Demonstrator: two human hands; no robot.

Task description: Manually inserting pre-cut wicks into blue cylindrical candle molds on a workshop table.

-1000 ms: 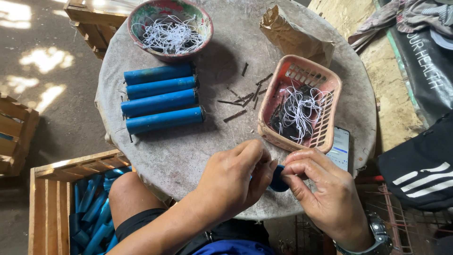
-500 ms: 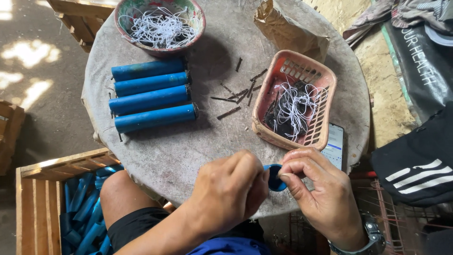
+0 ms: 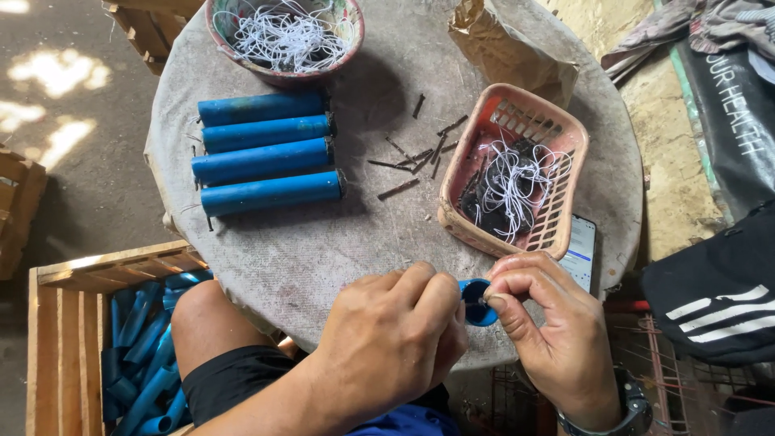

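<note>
Blue tube (image 3: pixel 476 302) end-on between both hands at table edge; left hand (image 3: pixel 395 347) curled shut around its body; right hand (image 3: pixel 549 339) fingertips (image 3: pixel 494 303) pinching at open mouth; likely light, stiff, smooth; grip round barrel.

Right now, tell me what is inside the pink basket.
The pink basket holds a tangle of white strings over dark pieces. Whatever lies beneath them is covered.

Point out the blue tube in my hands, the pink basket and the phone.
blue tube (image 3: pixel 478 303), head view, its open round end.
pink basket (image 3: pixel 539 109), head view, its far slotted wall.
phone (image 3: pixel 581 252), head view, its lit screen.
</note>
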